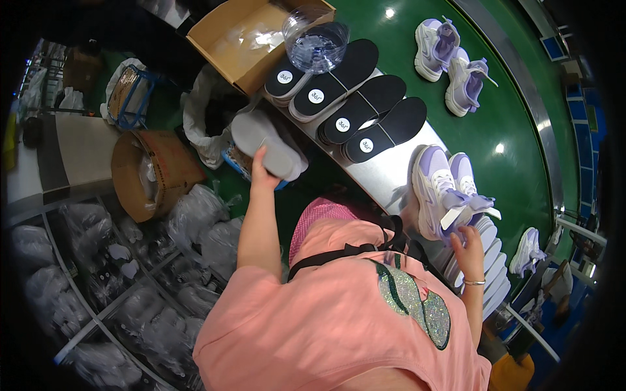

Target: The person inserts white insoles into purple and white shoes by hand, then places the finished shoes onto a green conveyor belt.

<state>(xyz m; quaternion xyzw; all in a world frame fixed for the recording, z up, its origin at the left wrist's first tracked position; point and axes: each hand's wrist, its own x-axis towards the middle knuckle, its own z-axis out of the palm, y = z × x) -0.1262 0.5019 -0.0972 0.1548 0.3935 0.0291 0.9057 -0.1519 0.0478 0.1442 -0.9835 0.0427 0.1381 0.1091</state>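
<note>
My left hand [262, 174] is closed on a stack of grey insoles [264, 140], undersides showing, held out to the left of the metal-edged bench. My right hand [468, 253] is by the heel end of a pair of white and lilac sneakers [435, 182], its fingers parted; whether a fingertip touches the shoe is hard to make out. White tabs [454, 216] stick up from these shoes. Under and beside my right hand lies a row of pale insoles [497, 264], overlapping one another. Banded bundles of black insoles [385, 124] with round white labels lie farther up the bench.
A cardboard box [225, 39] and a clear plastic tub [316, 52] stand at the far end. More sneakers [433, 49] and a single shoe [527, 253] sit on the green belt [502, 169]. Bagged goods [143, 313] and an open carton [156, 173] are at left.
</note>
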